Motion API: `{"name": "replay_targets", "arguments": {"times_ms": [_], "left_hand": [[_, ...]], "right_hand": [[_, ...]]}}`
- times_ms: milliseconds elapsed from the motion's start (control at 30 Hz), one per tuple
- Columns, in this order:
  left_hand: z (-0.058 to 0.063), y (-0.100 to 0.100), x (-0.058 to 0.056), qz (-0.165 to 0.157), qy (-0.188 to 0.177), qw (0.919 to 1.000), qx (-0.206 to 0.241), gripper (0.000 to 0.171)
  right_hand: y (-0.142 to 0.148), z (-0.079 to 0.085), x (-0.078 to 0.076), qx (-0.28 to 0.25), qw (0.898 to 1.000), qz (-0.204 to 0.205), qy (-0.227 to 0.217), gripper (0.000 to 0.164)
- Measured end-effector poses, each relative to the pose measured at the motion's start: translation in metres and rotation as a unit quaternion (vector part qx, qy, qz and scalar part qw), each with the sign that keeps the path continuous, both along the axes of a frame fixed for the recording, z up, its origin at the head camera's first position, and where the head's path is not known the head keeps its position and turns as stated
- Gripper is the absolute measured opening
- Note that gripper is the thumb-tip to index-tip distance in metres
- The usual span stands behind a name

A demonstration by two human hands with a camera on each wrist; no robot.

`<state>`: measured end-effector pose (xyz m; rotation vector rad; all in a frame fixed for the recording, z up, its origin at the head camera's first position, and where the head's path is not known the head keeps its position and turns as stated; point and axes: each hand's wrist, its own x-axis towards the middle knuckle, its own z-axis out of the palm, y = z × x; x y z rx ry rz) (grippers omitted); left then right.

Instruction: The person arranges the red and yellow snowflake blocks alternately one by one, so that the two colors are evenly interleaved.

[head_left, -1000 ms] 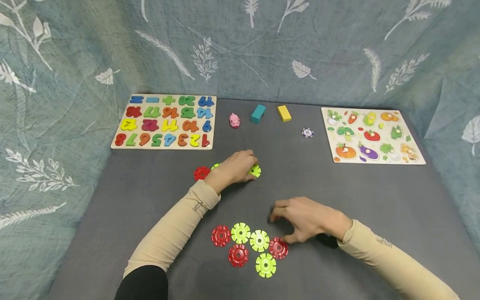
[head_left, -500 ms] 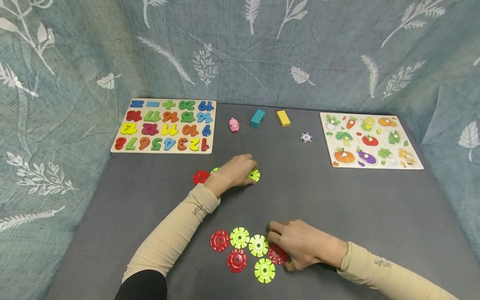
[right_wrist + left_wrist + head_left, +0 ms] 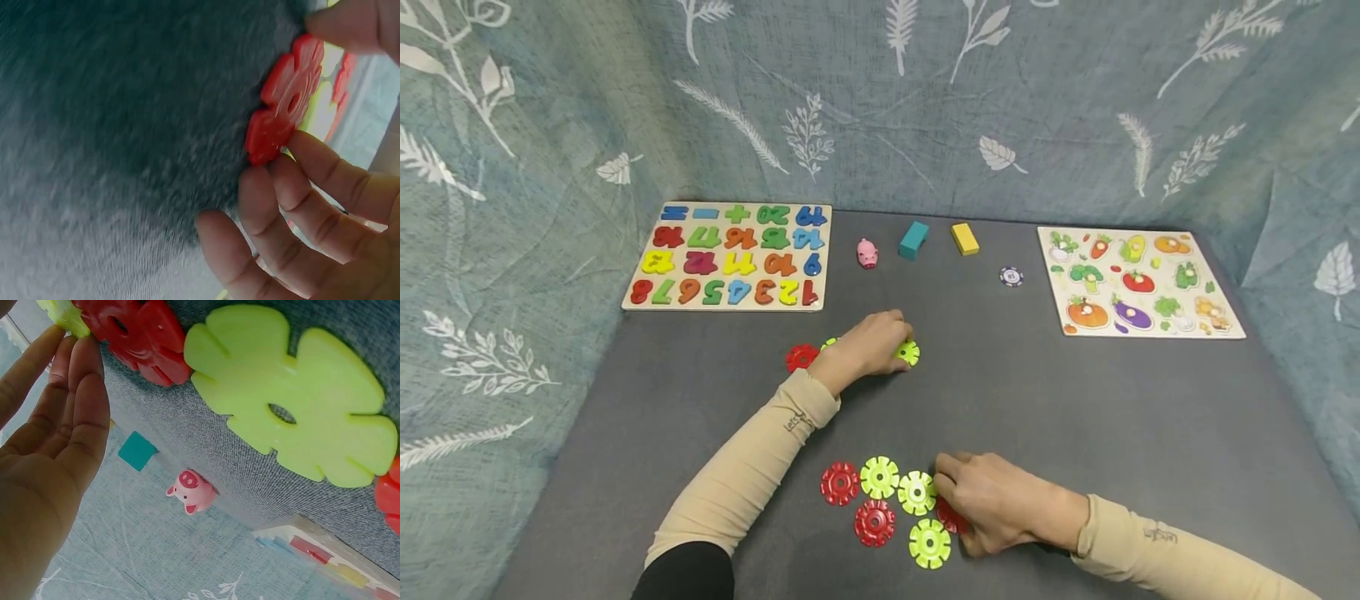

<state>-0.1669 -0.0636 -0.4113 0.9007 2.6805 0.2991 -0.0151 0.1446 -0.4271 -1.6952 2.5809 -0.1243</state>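
Note:
My left hand [image 3: 871, 343] pinches a yellow-green notched plastic disc [image 3: 911, 351] at the right end of a row. In the left wrist view, its fingertips meet that disc's edge beside a red notched disc [image 3: 147, 347] and a larger-looking yellow-green disc [image 3: 244, 356]. Nearer me, my right hand [image 3: 1003, 500] grips another red notched disc [image 3: 950, 518], partly covered by the hand. The right wrist view shows this red disc [image 3: 278, 87] between thumb and fingers, close over the dark cloth. Left of it lie yellow-green discs [image 3: 917, 478] and red discs [image 3: 874, 535].
A number puzzle board [image 3: 722, 308] lies back left, a vegetable puzzle board [image 3: 1052, 275] back right. Between them sit a pink toy pig [image 3: 867, 253], a teal block [image 3: 913, 240], a yellow block [image 3: 965, 239] and a poker chip [image 3: 1011, 276]. A patterned cloth [image 3: 880, 108] hangs behind.
My right hand has come down toward me and closed its fingers around the red disc at the group's right edge. The left hand stays at its yellow-green disc; the head view shifts slightly.

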Motion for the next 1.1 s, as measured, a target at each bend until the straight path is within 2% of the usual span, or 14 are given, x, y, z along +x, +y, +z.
{"name": "replay_targets", "arguments": {"times_ms": [300,633,833,933,1100], "left_hand": [[-0.005,0.004,-0.001,-0.004,0.008,1.0,-0.003,0.04],[-0.001,0.003,-0.001,-0.004,0.005,1.0,-0.003,0.04],[0.002,0.001,0.001,-0.005,0.013,0.9999,0.0,0.038],[0.001,0.0,0.001,0.001,0.0,1.0,-0.004,0.042],[-0.002,0.0,0.0,0.0,0.003,0.9999,-0.013,0.044]], "right_hand": [[-0.002,0.003,0.001,0.046,0.999,-0.021,-0.016,0.049],[0.003,0.01,-0.009,0.026,0.999,-0.035,-0.017,0.044],[0.008,0.009,-0.023,-0.002,0.998,-0.055,-0.021,0.039],[0.012,0.008,-0.033,-0.015,0.997,-0.072,-0.014,0.041],[0.017,0.01,-0.051,-0.023,0.995,-0.101,0.0,0.041]]}}
